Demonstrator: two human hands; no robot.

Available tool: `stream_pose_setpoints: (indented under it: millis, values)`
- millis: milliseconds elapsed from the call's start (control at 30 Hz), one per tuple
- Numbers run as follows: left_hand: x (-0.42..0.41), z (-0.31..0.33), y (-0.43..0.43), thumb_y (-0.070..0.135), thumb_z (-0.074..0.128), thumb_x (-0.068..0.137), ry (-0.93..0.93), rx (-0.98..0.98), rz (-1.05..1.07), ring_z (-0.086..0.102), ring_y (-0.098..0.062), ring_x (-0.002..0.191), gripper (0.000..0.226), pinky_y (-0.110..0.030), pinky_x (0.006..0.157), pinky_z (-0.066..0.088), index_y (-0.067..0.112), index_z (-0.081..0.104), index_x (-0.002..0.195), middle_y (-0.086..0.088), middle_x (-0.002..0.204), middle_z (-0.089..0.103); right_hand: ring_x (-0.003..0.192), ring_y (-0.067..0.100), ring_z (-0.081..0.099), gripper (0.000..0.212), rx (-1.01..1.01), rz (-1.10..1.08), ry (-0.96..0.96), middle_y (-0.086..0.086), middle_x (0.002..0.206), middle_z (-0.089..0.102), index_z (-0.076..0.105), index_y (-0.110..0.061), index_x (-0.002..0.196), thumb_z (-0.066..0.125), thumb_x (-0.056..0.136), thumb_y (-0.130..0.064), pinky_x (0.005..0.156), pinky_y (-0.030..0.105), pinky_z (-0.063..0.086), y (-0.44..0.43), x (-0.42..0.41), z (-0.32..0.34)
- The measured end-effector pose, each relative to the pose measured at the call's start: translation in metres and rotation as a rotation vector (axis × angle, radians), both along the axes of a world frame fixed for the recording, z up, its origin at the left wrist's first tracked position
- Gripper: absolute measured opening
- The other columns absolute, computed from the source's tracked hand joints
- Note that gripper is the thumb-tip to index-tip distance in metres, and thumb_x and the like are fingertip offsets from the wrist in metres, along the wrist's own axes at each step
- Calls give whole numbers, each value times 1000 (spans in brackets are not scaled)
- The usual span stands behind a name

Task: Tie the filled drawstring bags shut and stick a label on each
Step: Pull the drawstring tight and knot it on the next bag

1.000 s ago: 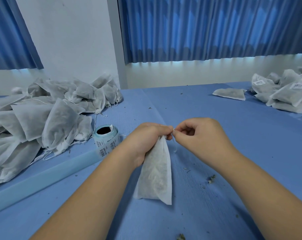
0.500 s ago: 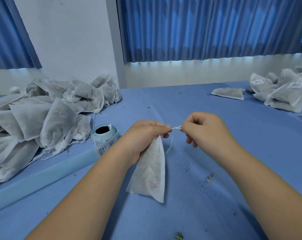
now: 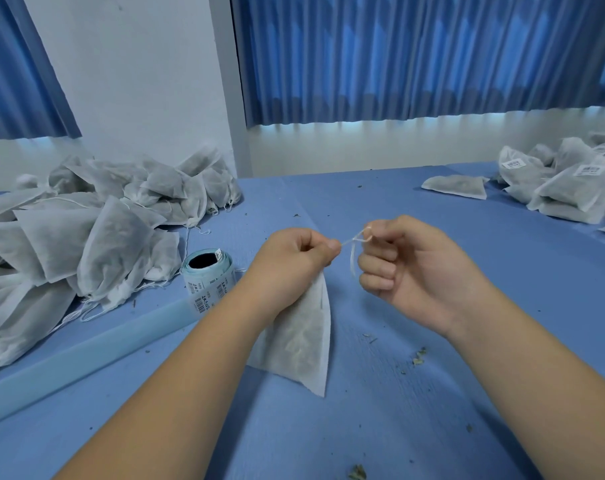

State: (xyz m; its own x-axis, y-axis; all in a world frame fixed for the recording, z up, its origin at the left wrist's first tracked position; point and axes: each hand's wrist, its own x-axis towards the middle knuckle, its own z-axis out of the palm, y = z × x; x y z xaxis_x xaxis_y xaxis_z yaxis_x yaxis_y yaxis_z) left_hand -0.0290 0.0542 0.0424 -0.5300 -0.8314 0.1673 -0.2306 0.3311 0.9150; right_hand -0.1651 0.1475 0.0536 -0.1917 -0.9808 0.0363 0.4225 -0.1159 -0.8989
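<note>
White, thin non-woven drawstring bag (image 3: 301, 341) with dried greenish bits inside, hanging over the middle of the blue-covered table (image 3: 398, 434), neck up, lower corner down at the surface; contact there hard to tell. Gathered neck gripped in the left hand (image 3: 294, 258), fingers curled tight around it. Thin white drawstring (image 3: 353, 244) stretched taut from that fist across to the right hand (image 3: 411, 275), pinched there between thumb and forefinger, a loop at the fingertip and a loose end dangling below; remaining fingers curled toward the palm.

Just left of the left wrist, a pale blue roll of barcode labels (image 3: 209, 275), with a long pale blue backing strip (image 3: 86, 355) trailing toward the near left edge. Further left, along the left edge, a big heap of unlabelled white bags (image 3: 86, 244), strings loose. Toward the far right corner, a pile of white bags bearing barcode stickers (image 3: 567, 192), one flat bag (image 3: 455, 186) apart beside it. Scattered dried herb crumbs (image 3: 418, 358) under the right forearm. Blue pleated curtains (image 3: 415, 53) behind.
</note>
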Motion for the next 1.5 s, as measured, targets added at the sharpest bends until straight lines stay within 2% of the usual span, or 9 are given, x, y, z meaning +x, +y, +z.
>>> stream_pose_setpoints:
  millis: [100, 333, 467, 633, 833, 1033, 1133, 1333, 1500]
  values:
    - [-3, -5, -3, 29, 66, 91, -4, -122, 69, 42, -2, 51, 23, -12, 49, 34, 24, 62, 69, 7, 67, 54, 43, 10, 17, 5, 129, 66, 36, -4, 58, 18, 51, -14, 60, 52, 63, -17, 40, 22, 16, 2, -3, 2]
    - [-6, -9, -4, 30, 65, 92, -16, -104, 106, 39, 0, 43, 24, -10, 43, 32, 24, 61, 68, 10, 58, 49, 45, 9, 17, 12, 57, 111, 25, -5, 63, 16, 57, -14, 72, 63, 70, -24, 40, 20, 18, 4, -4, 3]
    - [-5, -10, -6, 30, 66, 90, -4, -161, 195, 44, 3, 46, 23, -9, 45, 34, 25, 62, 68, 11, 60, 52, 47, 10, 19, 24, 157, 85, 96, -4, 64, 17, 42, -20, 65, 66, 69, -18, 39, 20, 22, 2, -9, 0]
    - [-4, -16, -4, 42, 61, 92, -164, -47, 14, 44, -2, 49, 29, -11, 45, 34, 19, 69, 77, 13, 65, 68, 42, 9, 28, 31, 145, -164, 112, -3, 58, 25, 42, -19, 62, 57, 85, -4, 38, 20, 25, -4, -19, -3]
    - [1, -14, 0, 58, 63, 86, -239, 108, -260, 65, -2, 71, 35, -20, 71, 51, 25, 74, 92, 8, 86, 76, 40, 10, 39, 20, 131, -405, 65, -3, 53, 37, 50, -15, 70, 60, 86, -7, 38, 19, 31, -4, -36, -2]
    - [6, -12, 2, 46, 68, 72, -221, 230, -408, 64, -11, 66, 23, -22, 63, 49, 24, 72, 80, 6, 73, 68, 44, 10, 49, 17, 61, -511, -24, -3, 53, 44, 54, -15, 73, 64, 84, -8, 39, 19, 37, -1, -45, 0]
    - [4, -13, -1, 41, 66, 70, -193, 216, -295, 60, -9, 57, 15, -19, 55, 46, 27, 68, 66, 9, 63, 63, 45, 11, 50, 19, 13, -540, -1, -4, 54, 46, 55, -16, 71, 64, 85, -8, 41, 19, 38, 1, -42, 2]
    - [-8, -29, -8, 38, 74, 79, -103, 46, 40, 52, -9, 53, 27, -24, 56, 41, 13, 64, 75, 8, 60, 57, 48, 13, 49, 25, -93, -467, 260, -3, 55, 49, 51, -18, 69, 67, 85, -8, 46, 22, 39, 1, -20, 1]
    - [-10, -29, -9, 48, 71, 76, -19, 64, 46, 48, -6, 50, 31, -22, 53, 37, 23, 56, 65, 12, 56, 53, 51, 13, 55, 25, -127, -345, 707, -4, 57, 56, 55, -18, 67, 72, 81, -6, 48, 20, 42, -1, 2, -6]
